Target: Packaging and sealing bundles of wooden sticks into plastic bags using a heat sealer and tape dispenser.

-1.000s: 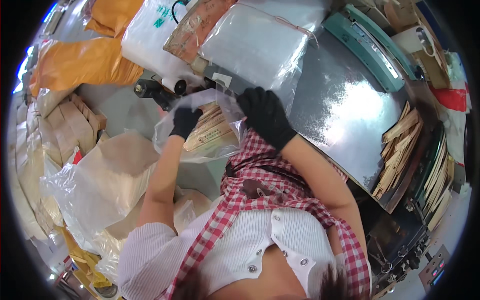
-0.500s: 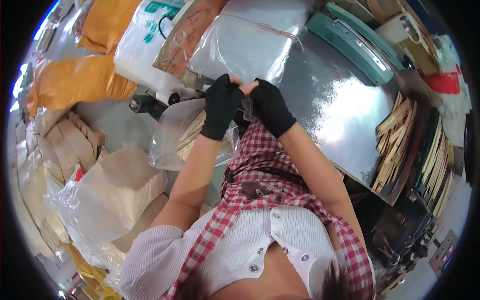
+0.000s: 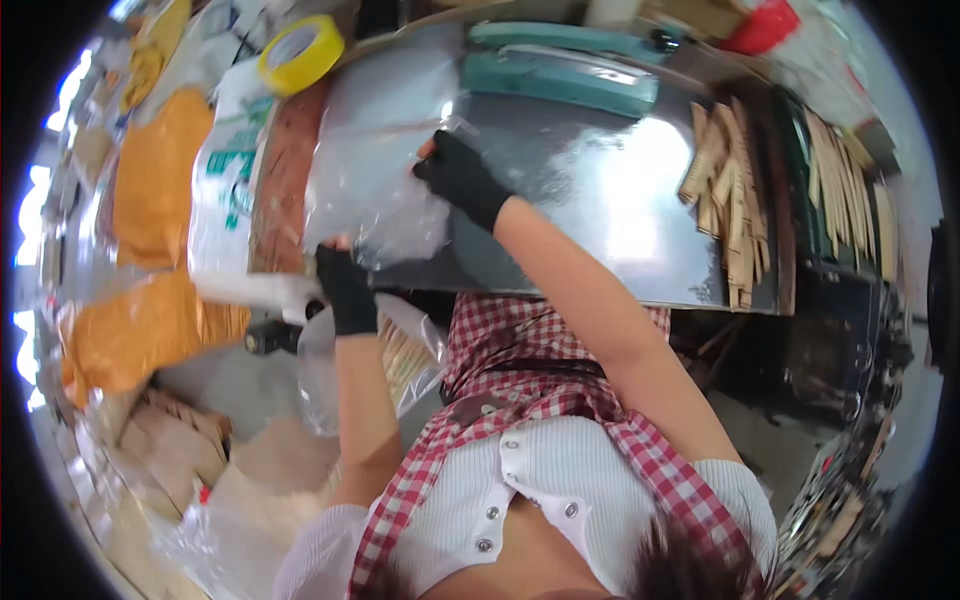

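**Working at the plastic stack [image 3: 380, 150], filled bag [image 3: 318, 375] sitting below it**

We're bending our left hand [image 3: 347, 290], black half-finger glove, over the lower-left corner of the plastic stack. Its grip is curling with fingertips at the stack's edge; we can't tell if it's pinching film. Our right hand [image 3: 462, 175], same glove, is sitting at the stack's right edge with its fingers bent in. We can't tell what that grip is holding, if anything.

The filled bag is clear and is lying just below the stack, partly behind our left forearm. Thin tan strips [image 3: 402, 355] are showing inside it.

The stack is lying flat on the dark, shiny counter [image 3: 580, 170] and is catching glare. Around it: a reddish board [image 3: 285, 190] is running along its left side, and a white package [image 3: 225, 180] with green print is lying further left. Orange packages [image 3: 160, 180] are lying beyond that. A yellow tape roll [image 3: 300, 55] is sitting above its upper-left corner. A teal device [image 3: 560, 80] is standing to its upper right. A loose pile of wooden strips [image 3: 735, 200] is lying well to its right.
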Tool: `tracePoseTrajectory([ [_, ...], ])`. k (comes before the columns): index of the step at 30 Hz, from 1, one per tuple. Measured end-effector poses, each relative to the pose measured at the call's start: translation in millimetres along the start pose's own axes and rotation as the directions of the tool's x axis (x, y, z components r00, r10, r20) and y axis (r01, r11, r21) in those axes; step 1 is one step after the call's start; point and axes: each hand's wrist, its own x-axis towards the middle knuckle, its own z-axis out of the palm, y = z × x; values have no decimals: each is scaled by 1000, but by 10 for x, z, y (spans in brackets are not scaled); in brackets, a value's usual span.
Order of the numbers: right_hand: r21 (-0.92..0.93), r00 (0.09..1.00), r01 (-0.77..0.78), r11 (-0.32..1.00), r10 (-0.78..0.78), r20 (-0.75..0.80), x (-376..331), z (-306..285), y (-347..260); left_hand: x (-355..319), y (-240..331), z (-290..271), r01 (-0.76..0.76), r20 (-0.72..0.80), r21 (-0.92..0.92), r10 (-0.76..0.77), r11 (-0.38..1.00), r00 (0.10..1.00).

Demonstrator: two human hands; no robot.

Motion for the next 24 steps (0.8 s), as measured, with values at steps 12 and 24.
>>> tracePoseTrajectory([
  [12, -656, 931, -116, 745, -150, -334, -1789, -1340, 498, -1180, 1137, 1302, -856, 716, 164, 537, 490, 445],
  [24, -674, 945, -127, 727, -118, -305, -1441, -1952, 771, -502, 836, 3257, -927, 790, 263, 492, 268, 366],
])
